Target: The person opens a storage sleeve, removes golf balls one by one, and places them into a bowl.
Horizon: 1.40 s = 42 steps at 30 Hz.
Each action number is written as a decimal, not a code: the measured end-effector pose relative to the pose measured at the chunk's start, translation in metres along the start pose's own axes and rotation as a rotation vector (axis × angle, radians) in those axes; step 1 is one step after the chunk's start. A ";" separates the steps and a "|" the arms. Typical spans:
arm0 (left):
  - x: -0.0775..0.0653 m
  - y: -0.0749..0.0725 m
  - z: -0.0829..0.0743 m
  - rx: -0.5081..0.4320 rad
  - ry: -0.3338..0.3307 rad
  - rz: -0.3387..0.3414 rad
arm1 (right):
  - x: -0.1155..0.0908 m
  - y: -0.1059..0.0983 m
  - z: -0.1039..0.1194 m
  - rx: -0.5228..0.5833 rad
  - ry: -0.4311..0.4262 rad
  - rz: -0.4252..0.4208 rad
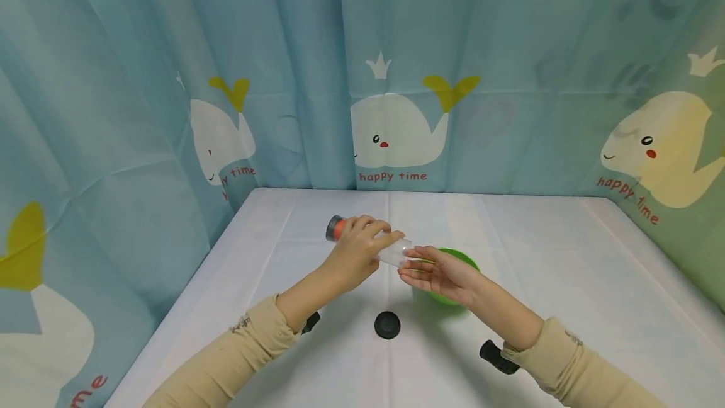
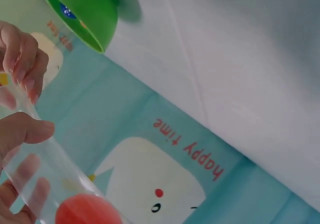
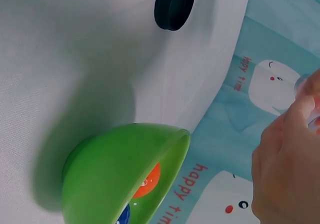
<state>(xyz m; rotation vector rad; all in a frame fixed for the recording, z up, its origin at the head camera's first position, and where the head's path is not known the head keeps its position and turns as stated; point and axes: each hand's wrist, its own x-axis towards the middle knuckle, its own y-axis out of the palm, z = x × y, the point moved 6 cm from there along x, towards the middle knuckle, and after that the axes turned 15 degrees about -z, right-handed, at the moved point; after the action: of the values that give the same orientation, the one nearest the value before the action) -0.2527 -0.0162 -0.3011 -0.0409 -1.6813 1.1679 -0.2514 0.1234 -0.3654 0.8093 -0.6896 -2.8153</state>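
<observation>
My left hand (image 1: 358, 247) grips a clear plastic tube (image 1: 393, 254), tilted, with a dark cap (image 1: 331, 228) on its left end. Inside near that cap sits an orange-red ball (image 2: 87, 211). At the tube's other end is my right hand (image 1: 438, 272), its fingers loosely extended and the fingertips right at the mouth. In the left wrist view those fingers overlap the rim. Below the right hand stands a green bowl (image 3: 110, 166), partly covered by it in the head view. An orange ball (image 3: 149, 181) and a blue ball (image 3: 124, 215) lie in the bowl.
A round black lid (image 1: 387, 325) lies on the white table in front of the hands. One black object (image 1: 500, 357) is by the right sleeve; another (image 1: 311, 322) is mostly hidden by the left forearm. A blue whale-print curtain (image 1: 306, 112) stands behind the table.
</observation>
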 end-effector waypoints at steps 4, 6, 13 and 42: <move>0.002 0.000 -0.002 0.049 0.033 -0.014 | -0.001 0.002 0.000 0.020 -0.008 0.005; 0.003 0.001 -0.002 0.077 0.047 -0.024 | -0.001 0.001 0.000 0.031 -0.013 0.005; 0.007 -0.002 -0.002 0.120 0.061 -0.042 | 0.000 0.000 0.002 0.072 -0.010 -0.021; 0.005 -0.007 0.008 0.084 -0.037 0.002 | -0.005 0.002 0.005 0.084 -0.015 0.020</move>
<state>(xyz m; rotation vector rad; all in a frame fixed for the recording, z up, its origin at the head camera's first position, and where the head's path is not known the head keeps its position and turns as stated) -0.2578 -0.0228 -0.2929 0.0319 -1.6625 1.2465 -0.2500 0.1248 -0.3589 0.7898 -0.8181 -2.7941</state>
